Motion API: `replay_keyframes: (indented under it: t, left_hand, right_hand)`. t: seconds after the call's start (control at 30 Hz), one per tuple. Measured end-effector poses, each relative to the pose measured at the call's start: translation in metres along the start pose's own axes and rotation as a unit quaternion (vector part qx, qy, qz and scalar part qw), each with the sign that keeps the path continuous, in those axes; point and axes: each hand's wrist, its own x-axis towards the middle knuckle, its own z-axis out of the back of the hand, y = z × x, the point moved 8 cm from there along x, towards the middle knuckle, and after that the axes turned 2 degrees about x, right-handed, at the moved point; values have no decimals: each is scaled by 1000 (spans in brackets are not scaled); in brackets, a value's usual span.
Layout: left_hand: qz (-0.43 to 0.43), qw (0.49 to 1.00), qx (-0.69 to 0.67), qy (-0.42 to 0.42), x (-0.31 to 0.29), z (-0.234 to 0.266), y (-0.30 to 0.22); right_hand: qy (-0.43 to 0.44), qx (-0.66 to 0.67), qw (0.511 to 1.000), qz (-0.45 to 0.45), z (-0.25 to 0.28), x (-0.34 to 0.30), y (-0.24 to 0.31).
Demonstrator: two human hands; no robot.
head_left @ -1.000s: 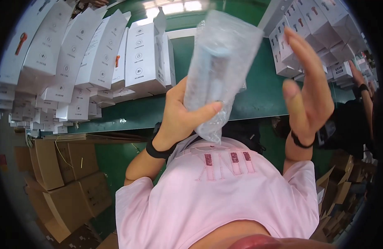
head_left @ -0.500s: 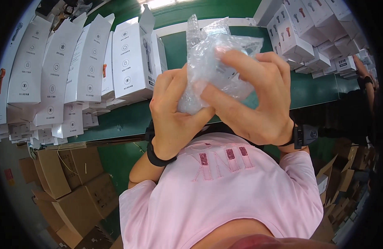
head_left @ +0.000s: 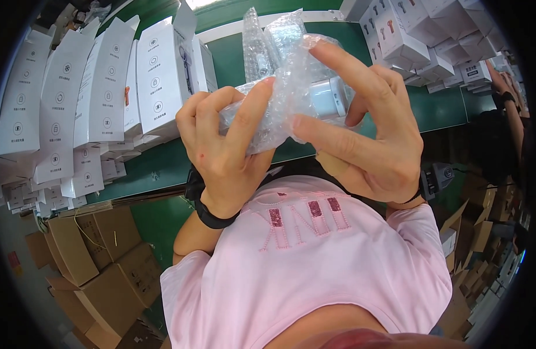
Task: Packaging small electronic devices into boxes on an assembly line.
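Before my chest, above the table, I hold a clear bubble-wrap bag (head_left: 288, 75). Its plastic is crumpled, and loose flaps stick up at the far side. From the bag's right side shows a pale blue and white rounded device (head_left: 328, 99); the rest of it is hidden by wrap and fingers. My left hand (head_left: 227, 128) grips the bag from the left, index finger pressed on the plastic. My right hand (head_left: 372, 125) curves round the right side, thumb and index fingertip on the wrap, other fingers bent behind by the device.
White printed boxes (head_left: 163, 75) stand in a row at left on the green table (head_left: 221, 52), some with raised flaps. More white boxes (head_left: 396, 41) are stacked at the far right. Brown cartons (head_left: 105, 285) sit lower left. Another person's arm (head_left: 506, 87) shows at the right edge.
The bag has turned and its plastic has been drawn to the left, so more of the pale blue device shows. My left hand has shifted left; my right fingers have spread wider.
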Motion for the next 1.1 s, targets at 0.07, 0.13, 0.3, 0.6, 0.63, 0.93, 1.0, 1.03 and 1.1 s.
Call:
replay_keyframes:
  t: [0.07, 0.13, 0.3, 0.6, 0.63, 0.93, 1.0, 1.03, 1.1]
  left_hand:
    - [-4, 1000, 1, 2, -1, 0, -1]
    - [5, 1000, -26, 11, -1, 0, 2]
    - [-17, 954, -269, 130, -8, -26, -21]
    - [-43, 930, -213, 298, -11, -43, -19]
    - [-60, 938, -156, 303, -12, -43, -15]
    - [-36, 949, 18, 313, -28, -66, 21]
    - [-27, 946, -3, 324, -28, -68, 21]
    - [-31, 946, -3, 322, -27, -69, 20]
    - [-16, 949, -78, 304, -22, -68, 17]
  right_hand:
    - [4, -16, 1000, 27, 0, -2, 3]
    - [-14, -4, 998, 66, 11, -3, 2]
    - [-53, 213, 975, -40, 15, -29, -21]
    - [258, 76, 931, -247, -44, -44, -210]
    - [266, 72, 923, -270, -52, -43, -221]
    - [151, -134, 978, -47, -53, -24, -91]
    - [187, -157, 970, -15, -71, -39, -95]
    - [224, -176, 958, 23, -82, -41, -97]
    - [199, -170, 965, 15, -64, -27, -104]
